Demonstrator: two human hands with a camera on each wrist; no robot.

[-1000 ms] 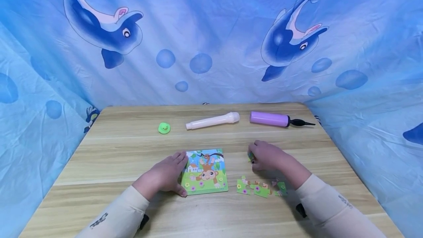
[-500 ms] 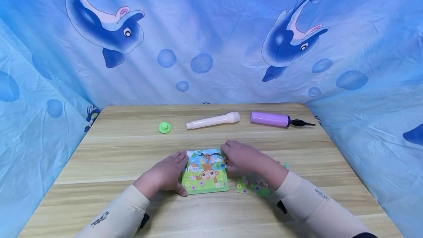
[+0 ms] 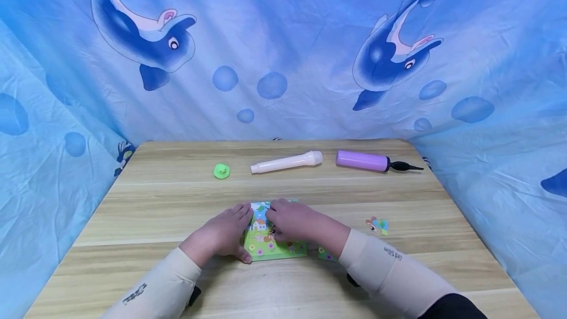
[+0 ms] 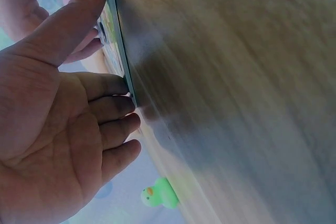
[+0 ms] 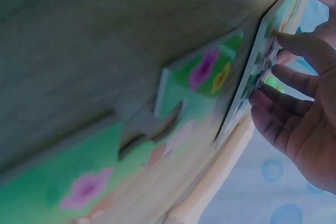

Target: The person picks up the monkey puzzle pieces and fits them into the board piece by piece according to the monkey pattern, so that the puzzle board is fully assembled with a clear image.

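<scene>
A square jigsaw puzzle (image 3: 260,249) with a cartoon house and flowers lies on the table, partly covered by my right hand. My left hand (image 3: 223,232) rests along its left side, thumb by the near corner and fingers extended against the edge. Over the puzzle's middle, my right hand (image 3: 292,221) pinches a small puzzle piece (image 5: 267,61) between thumb and fingertips; its picture is mostly hidden. In the right wrist view, loose pieces with pink flowers, a nearer one (image 5: 84,179) and a farther one (image 5: 205,74), lie beside the puzzle.
Another loose piece (image 3: 377,226) lies right of my right forearm. Along the back are a green toy duck (image 3: 221,171), a white microphone-shaped stick (image 3: 287,162) and a purple hand pump (image 3: 362,160). A blue dolphin-print curtain (image 3: 301,112) surrounds the wooden table (image 3: 177,191).
My right hand has moved left from the loose pieces to over the puzzle, carrying a piece. It now covers the monkey picture. My left hand has stayed at the left edge.
</scene>
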